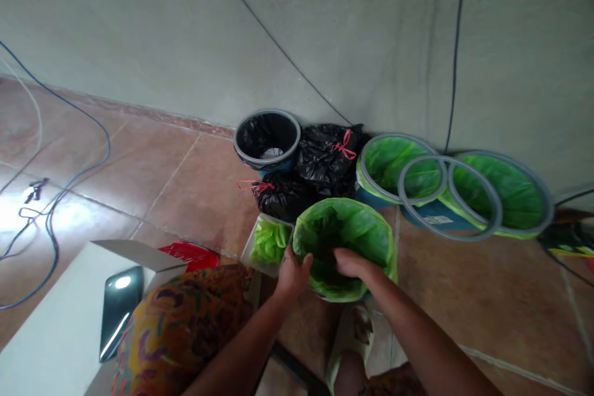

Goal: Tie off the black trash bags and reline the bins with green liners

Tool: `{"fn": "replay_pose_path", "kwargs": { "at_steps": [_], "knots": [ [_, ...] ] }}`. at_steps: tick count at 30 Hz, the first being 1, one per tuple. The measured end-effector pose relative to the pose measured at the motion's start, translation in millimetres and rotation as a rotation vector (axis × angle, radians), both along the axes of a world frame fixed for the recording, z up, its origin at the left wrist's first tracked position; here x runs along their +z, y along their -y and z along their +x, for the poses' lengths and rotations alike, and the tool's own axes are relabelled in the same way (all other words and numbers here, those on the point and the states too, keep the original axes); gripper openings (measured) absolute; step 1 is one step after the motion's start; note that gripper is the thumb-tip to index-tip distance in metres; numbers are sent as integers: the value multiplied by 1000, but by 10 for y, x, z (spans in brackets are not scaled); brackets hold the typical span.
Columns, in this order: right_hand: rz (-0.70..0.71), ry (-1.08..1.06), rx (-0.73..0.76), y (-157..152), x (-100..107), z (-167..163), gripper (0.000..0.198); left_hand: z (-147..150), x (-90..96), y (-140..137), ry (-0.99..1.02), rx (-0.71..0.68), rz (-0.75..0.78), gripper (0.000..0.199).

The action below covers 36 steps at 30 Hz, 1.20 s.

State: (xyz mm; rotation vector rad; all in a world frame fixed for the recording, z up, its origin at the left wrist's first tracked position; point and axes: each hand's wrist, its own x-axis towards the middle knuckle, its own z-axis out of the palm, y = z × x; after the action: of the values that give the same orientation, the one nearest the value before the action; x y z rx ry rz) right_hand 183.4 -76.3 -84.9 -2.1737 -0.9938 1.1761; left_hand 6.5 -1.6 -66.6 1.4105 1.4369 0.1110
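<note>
A bin lined with a green plastic bag (pixel 371 235) stands on the floor in front of me, its bag folded over the rim. At the near left edge my left hand (pixel 294 272) grips the green bag, thumb on the inner side and fingers outside. My right hand (pixel 347 262) reaches down inside the lined bin; its fingertips are in shadow, so what they touch is hidden. Left of the bin, close to my left hand, a white tray (pixel 247 253) holds folded green bags (pixel 270 240).
Behind stand a black-lined bin (pixel 268 112) and tied black bags (pixel 320 158) (pixel 283 198). At right are two green-lined bins (pixel 394 158) (pixel 515 192), a loose grey ring (pixel 497 210) leaning on them. At left are a white box (pixel 60 322), a phone (pixel 121 309), a red object (pixel 192 255) and cables (pixel 107 145).
</note>
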Motion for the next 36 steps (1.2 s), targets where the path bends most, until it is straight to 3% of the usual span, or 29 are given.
{"fn": "replay_pose_path", "kwargs": {
  "at_steps": [2,5,8,11,14,18,24,30,36],
  "knots": [
    [-30,37,67,54,96,156,24,-13,112,-13,-22,22,126,64],
    [-66,250,161,152,339,366,34,-34,322,69,24,-73,448,59],
    [-105,404,224,320,596,437,33,-38,474,296,154,-408,619,43],
    [-51,392,306,579,756,370,39,-22,481,562,198,-792,613,31],
    [-36,366,400,842,791,261,48,-3,374,718,109,-983,611,19],
    [5,383,446,1107,707,184,26,-19,236,729,77,-1007,655,14],
    [239,281,258,1449,480,197,25,-137,168,650,273,-1024,620,23],
    [210,207,257,1560,274,167,26,-194,-3,618,189,-1186,665,12],
    [176,191,216,1504,253,209,27,-189,-73,645,114,-1214,724,17]
  ]
}}
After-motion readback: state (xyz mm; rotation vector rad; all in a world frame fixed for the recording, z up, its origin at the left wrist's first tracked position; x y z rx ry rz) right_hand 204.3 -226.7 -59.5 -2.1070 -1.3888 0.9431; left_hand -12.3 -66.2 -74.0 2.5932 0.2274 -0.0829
